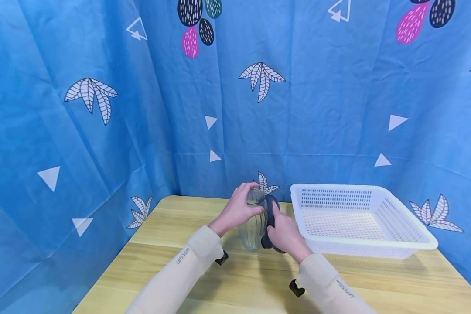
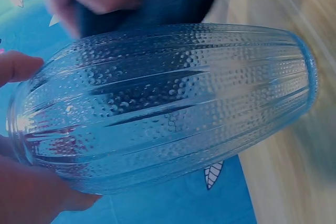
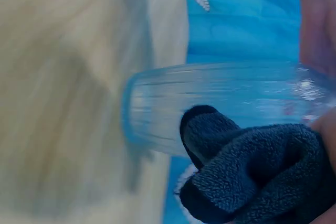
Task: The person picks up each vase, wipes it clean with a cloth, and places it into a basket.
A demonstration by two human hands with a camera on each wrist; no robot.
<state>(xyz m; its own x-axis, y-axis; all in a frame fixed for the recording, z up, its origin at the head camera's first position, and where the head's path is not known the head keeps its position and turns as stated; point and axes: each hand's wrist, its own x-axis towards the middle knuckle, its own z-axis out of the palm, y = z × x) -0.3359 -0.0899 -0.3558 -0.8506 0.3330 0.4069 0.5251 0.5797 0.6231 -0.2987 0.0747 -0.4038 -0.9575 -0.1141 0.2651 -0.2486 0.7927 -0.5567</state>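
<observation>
A clear glass vase (image 1: 253,231) with vertical ribs and a dimpled texture stands over the wooden table. My left hand (image 1: 241,205) grips it around the neck, thumb on the near side. In the left wrist view the vase (image 2: 173,108) fills the middle, with fingers at its rim end. My right hand (image 1: 286,231) holds a bunched dark cloth (image 1: 272,218) against the vase's right side. The right wrist view shows the fuzzy, folded cloth (image 3: 262,171) overlapping the glass; most of the right hand is hidden there.
A white perforated plastic basket (image 1: 361,244) sits on the table (image 1: 141,279) just right of the right hand. Blue patterned curtain (image 1: 235,131) hangs behind the table and along its left side.
</observation>
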